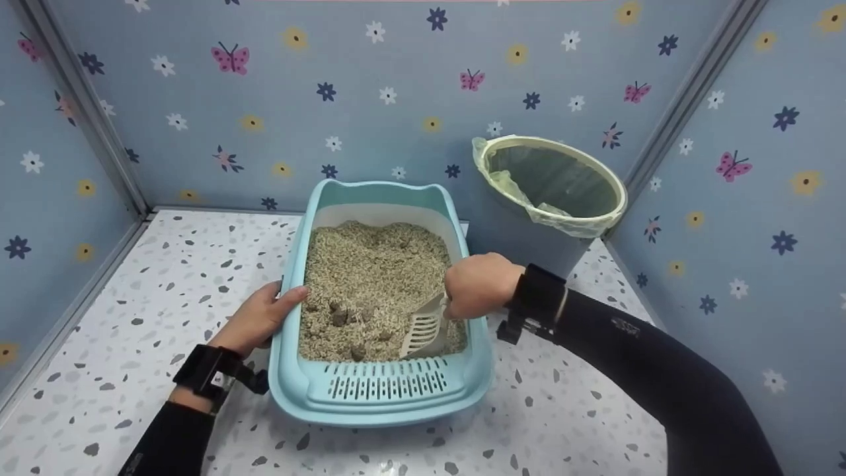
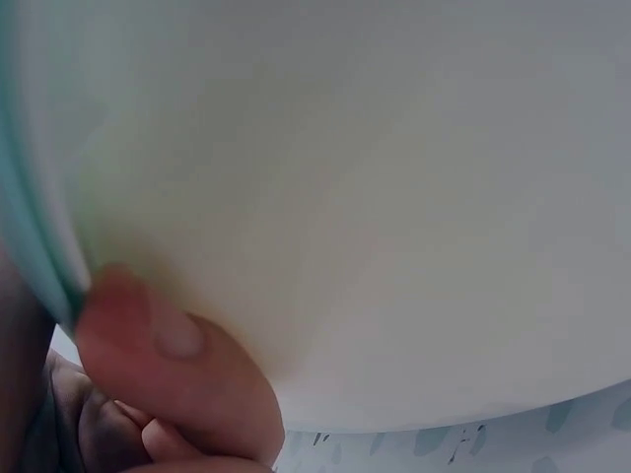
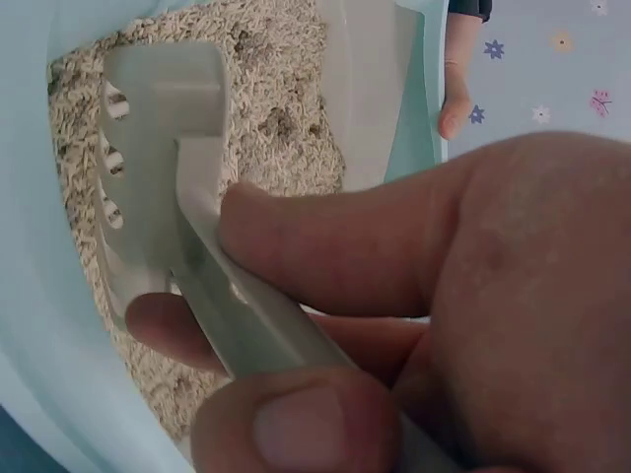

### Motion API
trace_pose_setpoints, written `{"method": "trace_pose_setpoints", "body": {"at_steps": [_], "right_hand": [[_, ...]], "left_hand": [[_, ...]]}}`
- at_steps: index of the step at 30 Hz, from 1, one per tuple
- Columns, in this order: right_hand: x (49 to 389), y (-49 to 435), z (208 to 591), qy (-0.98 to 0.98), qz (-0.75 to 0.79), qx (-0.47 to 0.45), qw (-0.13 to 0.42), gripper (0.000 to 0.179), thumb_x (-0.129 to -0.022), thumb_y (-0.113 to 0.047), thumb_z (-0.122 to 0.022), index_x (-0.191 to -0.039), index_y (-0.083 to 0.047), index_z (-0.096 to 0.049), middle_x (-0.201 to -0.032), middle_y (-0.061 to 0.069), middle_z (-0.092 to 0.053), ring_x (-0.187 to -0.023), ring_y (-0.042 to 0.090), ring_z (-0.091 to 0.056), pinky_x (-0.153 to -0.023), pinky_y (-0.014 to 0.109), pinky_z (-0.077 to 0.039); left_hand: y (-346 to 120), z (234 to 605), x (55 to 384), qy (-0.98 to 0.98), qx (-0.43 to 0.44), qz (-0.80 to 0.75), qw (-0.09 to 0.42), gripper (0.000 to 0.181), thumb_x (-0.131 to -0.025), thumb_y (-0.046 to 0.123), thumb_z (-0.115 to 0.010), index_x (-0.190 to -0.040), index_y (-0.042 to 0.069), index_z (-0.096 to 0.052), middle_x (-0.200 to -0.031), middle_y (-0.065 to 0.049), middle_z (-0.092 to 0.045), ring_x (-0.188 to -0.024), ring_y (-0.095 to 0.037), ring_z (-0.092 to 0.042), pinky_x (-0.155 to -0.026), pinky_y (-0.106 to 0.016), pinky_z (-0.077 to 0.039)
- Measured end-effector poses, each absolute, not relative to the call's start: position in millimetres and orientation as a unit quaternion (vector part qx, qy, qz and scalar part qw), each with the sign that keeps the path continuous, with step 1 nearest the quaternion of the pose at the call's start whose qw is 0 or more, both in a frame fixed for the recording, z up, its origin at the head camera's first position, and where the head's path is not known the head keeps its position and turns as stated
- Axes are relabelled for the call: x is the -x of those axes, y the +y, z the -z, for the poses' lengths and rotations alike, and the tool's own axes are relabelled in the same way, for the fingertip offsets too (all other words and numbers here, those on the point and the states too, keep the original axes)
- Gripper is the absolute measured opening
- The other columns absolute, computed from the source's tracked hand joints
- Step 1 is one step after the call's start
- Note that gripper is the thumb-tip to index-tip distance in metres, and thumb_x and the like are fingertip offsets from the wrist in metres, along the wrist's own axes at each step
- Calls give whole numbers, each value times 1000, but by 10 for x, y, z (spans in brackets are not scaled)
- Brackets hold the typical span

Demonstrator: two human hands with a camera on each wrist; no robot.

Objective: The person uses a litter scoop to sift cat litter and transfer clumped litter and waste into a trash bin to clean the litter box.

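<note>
A light blue litter box (image 1: pixel 390 411) holds beige pellet litter (image 1: pixel 377 264) with darker clumps (image 1: pixel 340 315) near its front left. My left hand (image 1: pixel 254 318) grips the box's left rim, thumb over the top and fingers (image 2: pixel 177 370) curled under the edge against the pale outer wall. In my right hand (image 1: pixel 482 284) is the handle of a slotted litter scoop (image 1: pixel 423 330), held between thumb and fingers, as the right wrist view also shows. The scoop's head is tilted at the litter's front right corner, its lower edge at the litter by the perforated front ledge.
Behind and right of the box stands a grey trash bin (image 1: pixel 529 238) with a pale rim and a thin bag liner (image 1: pixel 581 226). Flower-patterned panels (image 1: pixel 370 59) enclose the back and sides. The speckled tabletop (image 1: pixel 568 410) extends around the box.
</note>
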State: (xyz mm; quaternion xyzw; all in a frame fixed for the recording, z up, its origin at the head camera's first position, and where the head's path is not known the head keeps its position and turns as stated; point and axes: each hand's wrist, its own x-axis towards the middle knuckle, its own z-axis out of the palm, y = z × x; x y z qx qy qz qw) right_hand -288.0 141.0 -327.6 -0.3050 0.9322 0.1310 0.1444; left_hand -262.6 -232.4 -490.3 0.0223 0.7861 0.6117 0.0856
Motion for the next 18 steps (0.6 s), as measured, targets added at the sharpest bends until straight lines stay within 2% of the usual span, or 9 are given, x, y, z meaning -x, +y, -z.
{"method": "trace_pose_setpoints", "body": {"at_steps": [6,12,15,18], "right_hand": [[2904,1305,3363,938,-110,285,163,37,-96,-44,-78,-72,-21,-63,-76,-3,-62,-72,21,-60,-68,49,-59],[2931,1188,3537,943,-74,277,167,43,-98,-44,-78,-67,-22,-57,-74,-3,-57,-68,21,-57,-62,46,-54],[2961,1143,3660,944,-31,283,167,36,-99,-44,-80,-73,-19,-74,-80,-1,-70,-72,22,-63,-68,45,-59],[3008,1112,3776,940,3,295,171,29,-101,-42,-79,-89,-17,-86,-89,-1,-80,-75,20,-68,-75,42,-62]], "left_hand": [[-2316,4887,2618,789,-24,-608,85,67,-115,51,-59,-148,-6,-49,-97,-19,-72,-70,-24,-74,-52,-35,-62],[-2318,4885,2621,789,-25,-608,83,68,-115,51,-60,-148,-7,-49,-101,-20,-71,-78,-30,-78,-60,-43,-67],[-2316,4896,2626,789,-29,-608,84,65,-115,50,-59,-146,-7,-50,-98,-20,-71,-73,-27,-76,-55,-40,-65],[-2310,4901,2628,787,-33,-610,84,63,-116,49,-59,-143,-7,-51,-96,-19,-71,-69,-23,-74,-50,-36,-61]]}}
